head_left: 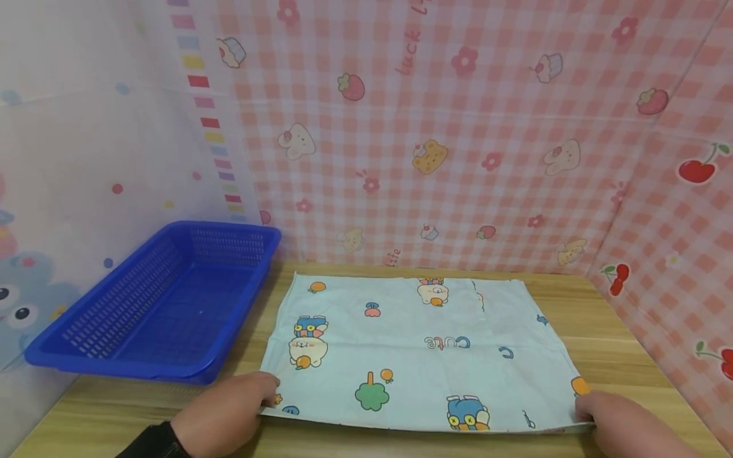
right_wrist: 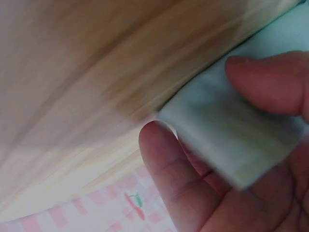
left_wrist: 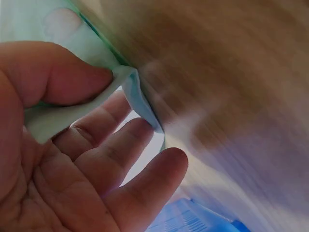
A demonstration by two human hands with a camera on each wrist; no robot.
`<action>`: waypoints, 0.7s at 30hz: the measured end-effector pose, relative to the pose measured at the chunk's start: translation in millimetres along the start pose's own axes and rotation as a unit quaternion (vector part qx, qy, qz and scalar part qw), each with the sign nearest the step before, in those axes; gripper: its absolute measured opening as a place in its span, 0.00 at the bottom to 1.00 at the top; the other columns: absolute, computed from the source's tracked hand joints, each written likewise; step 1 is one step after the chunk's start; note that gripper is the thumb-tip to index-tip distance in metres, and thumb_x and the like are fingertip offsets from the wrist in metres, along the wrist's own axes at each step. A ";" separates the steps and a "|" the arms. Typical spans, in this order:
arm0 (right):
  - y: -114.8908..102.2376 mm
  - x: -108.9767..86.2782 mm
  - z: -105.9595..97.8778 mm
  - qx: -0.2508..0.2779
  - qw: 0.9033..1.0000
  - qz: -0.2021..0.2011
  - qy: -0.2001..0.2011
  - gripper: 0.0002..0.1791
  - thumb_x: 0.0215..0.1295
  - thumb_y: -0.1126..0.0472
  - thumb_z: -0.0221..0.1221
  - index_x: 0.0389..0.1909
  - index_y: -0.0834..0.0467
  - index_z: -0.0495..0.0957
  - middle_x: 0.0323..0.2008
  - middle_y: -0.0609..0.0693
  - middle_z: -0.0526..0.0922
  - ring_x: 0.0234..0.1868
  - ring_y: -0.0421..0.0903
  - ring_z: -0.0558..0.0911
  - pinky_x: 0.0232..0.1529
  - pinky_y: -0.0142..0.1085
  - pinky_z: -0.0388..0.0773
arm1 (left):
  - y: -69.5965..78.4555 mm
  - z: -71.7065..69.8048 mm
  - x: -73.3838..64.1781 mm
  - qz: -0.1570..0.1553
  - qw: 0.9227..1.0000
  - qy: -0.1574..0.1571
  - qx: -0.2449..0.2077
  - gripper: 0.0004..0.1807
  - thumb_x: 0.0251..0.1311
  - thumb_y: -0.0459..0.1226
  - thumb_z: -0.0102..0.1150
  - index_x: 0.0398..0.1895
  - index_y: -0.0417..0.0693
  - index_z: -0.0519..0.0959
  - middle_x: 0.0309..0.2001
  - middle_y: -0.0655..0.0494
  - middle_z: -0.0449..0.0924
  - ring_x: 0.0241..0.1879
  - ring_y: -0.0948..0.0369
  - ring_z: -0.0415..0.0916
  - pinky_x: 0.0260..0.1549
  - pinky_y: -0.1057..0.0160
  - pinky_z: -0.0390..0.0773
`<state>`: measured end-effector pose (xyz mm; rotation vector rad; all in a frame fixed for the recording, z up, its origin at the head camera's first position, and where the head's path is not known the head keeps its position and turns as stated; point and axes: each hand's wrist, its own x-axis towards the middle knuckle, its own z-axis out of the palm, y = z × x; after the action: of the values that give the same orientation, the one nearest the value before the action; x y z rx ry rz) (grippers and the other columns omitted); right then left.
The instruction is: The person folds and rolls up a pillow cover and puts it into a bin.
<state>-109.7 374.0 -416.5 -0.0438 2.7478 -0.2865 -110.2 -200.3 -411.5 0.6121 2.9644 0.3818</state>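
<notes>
A light blue cloth (head_left: 401,362) printed with cartoon bears, oranges and a green tree lies spread on the wooden table, a crease running across its middle. At its near left corner my left hand (head_left: 226,410) pinches the edge. In the left wrist view, the thumb presses the cloth (left_wrist: 58,118) against the fingers, and the other fingers spread beneath it. My right hand (head_left: 630,423) grips the near right corner. The right wrist view has that corner of cloth (right_wrist: 236,135) between thumb and fingers, its end hanging over the palm. The near edge stretches nearly straight between both hands.
A blue plastic basket (head_left: 189,312) with slotted sides stands at the left, close to the cloth's left edge. Pink checked sheeting (head_left: 366,152) hangs behind the table (head_left: 641,362) and along its right side. White printed sheeting (head_left: 86,159) covers the left side.
</notes>
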 end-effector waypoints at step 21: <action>39.8 -7.0 -23.7 -0.011 0.996 -0.036 0.084 0.10 0.65 0.71 0.62 0.39 0.53 0.84 0.35 0.48 0.84 0.33 0.43 0.73 0.33 0.32 0.71 | 1.3 -7.9 3.9 -0.104 0.992 0.059 -0.051 0.12 0.64 0.30 0.67 0.40 0.61 0.82 0.38 0.67 0.87 0.42 0.66 0.83 0.43 0.56 0.84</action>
<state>-111.6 418.0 -400.6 -0.1317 2.9213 -0.2923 -114.4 -199.4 -403.7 0.2758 3.0558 0.5642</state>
